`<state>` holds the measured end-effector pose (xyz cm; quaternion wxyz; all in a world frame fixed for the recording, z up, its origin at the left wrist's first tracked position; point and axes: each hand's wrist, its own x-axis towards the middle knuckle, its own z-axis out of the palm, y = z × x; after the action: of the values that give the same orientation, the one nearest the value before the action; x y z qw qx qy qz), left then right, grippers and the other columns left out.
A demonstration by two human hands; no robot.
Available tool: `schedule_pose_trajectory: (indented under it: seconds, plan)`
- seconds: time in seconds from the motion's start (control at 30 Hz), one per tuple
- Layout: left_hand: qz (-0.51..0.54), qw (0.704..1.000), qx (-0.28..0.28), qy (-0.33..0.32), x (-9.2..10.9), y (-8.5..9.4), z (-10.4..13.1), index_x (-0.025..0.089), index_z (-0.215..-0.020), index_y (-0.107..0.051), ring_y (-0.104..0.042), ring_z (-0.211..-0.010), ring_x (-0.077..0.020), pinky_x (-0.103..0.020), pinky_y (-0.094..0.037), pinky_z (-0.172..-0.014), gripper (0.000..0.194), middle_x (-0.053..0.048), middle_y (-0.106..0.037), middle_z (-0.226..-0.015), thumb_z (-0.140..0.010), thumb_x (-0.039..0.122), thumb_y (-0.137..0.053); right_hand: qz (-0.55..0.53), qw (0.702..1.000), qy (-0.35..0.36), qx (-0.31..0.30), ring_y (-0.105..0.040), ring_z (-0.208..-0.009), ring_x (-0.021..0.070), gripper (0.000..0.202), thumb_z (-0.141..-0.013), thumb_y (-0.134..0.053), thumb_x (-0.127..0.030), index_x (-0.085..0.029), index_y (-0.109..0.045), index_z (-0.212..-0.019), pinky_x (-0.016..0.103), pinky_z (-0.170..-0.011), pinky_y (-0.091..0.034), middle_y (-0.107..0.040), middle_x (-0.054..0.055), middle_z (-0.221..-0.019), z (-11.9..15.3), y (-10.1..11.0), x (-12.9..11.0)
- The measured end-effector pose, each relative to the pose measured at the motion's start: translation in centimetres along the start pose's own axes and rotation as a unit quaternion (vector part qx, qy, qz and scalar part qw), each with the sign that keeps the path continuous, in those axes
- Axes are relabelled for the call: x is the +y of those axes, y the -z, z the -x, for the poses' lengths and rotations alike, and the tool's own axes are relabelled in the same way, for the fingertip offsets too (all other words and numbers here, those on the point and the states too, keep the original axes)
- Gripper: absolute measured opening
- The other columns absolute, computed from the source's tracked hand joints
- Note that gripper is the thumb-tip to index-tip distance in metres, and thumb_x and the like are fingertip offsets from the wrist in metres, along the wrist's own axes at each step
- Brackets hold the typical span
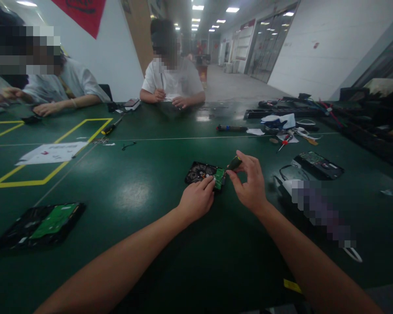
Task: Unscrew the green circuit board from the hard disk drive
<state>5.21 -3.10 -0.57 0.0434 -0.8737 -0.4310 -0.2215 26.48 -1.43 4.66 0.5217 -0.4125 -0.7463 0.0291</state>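
A hard drive point(199, 171) with a green circuit board lies on the green table in front of me. My left hand point(198, 196) rests its fingers over the near edge and board, holding the drive against the tabletop. Pinched between thumb and fingers of my right hand point(250, 181) is a screwdriver point(235, 163) with a dark green and yellow handle. It leans over the right end of the board; its tip is too small to make out.
Another hard drive point(54, 221) lies at the near left, and a third point(319, 165) at the right. Beside my right forearm is a partly blurred item with a white loop point(353, 254). A red screwdriver point(285, 140) and cables lie farther back. Two people sit across the table.
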Motion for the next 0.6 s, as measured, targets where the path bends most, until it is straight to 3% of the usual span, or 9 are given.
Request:
schedule_pose_trajectory:
  seconds: [0.23,0.4,0.6]
  plan:
    - [0.003,1.000,-0.002,0.002,0.07,0.12,-0.06,0.014,-0.145,-0.058,-0.069,-0.122,-0.0317,-0.047,-0.060,-0.100,0.045,-0.016,-0.061,-0.149,-0.101,0.025,-0.053,-0.016,1.000,0.002,-0.024,-0.063,-0.120,0.0279,0.070,-0.100,-0.057,-0.017,-0.041,-0.035,-0.161,0.053,-0.099,-0.066,-0.053,0.010,-0.146,0.07,-0.03,0.06]
    - [0.004,1.000,-0.008,0.005,0.06,0.08,-0.07,0.014,-0.145,-0.058,-0.069,-0.122,-0.0319,-0.048,-0.061,-0.100,0.045,-0.017,-0.060,-0.150,-0.101,0.025,-0.053,0.007,1.000,-0.003,0.019,-0.064,-0.112,0.0270,0.068,-0.096,-0.065,-0.019,-0.036,-0.042,-0.157,0.049,-0.088,-0.068,-0.055,0.011,-0.138,0.18,-0.19,0.49]
    - [0.001,1.000,-0.003,0.005,0.03,-0.06,-0.02,0.014,-0.145,-0.057,-0.069,-0.123,-0.0317,-0.046,-0.060,-0.101,0.045,-0.016,-0.060,-0.151,-0.102,0.025,-0.053,-0.018,1.000,0.004,-0.008,-0.064,-0.117,0.0279,0.072,-0.096,-0.063,-0.015,-0.038,-0.039,-0.160,0.049,-0.090,-0.068,-0.051,0.012,-0.146,0.22,-0.18,0.32]
